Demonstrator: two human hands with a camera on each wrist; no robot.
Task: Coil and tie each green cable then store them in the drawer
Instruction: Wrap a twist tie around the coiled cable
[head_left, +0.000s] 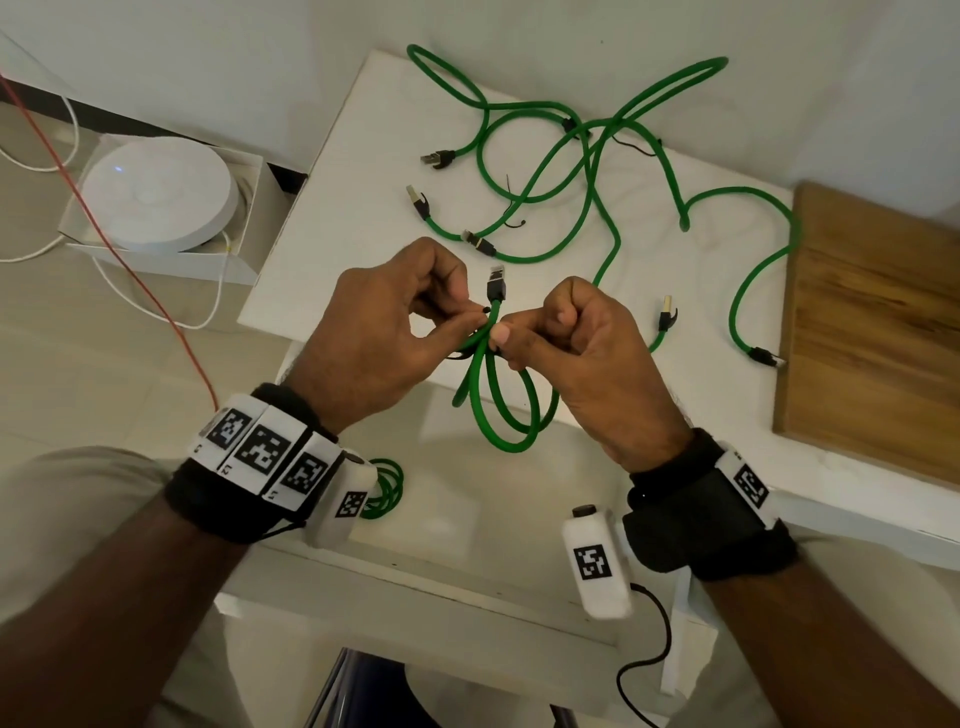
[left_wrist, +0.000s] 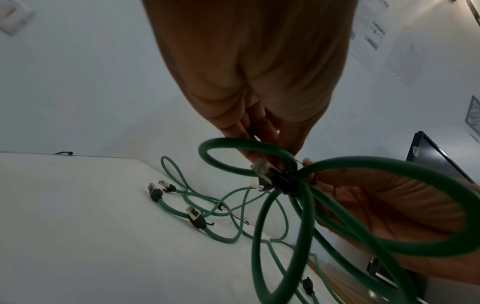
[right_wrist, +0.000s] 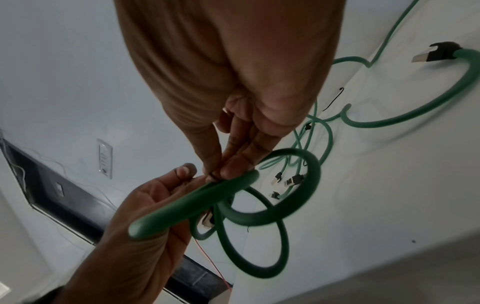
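- Grip: the left hand (head_left: 382, 332) and right hand (head_left: 587, 358) met fingertip to fingertip, both pinching the gathered middle of a coiled green cable (head_left: 506, 415) at a thin black tie (right_wrist: 211, 176).
- The coil's loops hung toward 6 o'clock of the pinch; one plug (head_left: 496, 283) stood up at 12 o'clock.
- Container: an open drawer (head_left: 467, 582) below the hands held a second green coil (head_left: 387, 488), at 7 o'clock.
- Loose green cables (head_left: 587, 171) lay tangled on the white tabletop (head_left: 363, 208), 12 to 2 o'clock.
- Only the wrist views showed the tie; only the head view showed the drawer.
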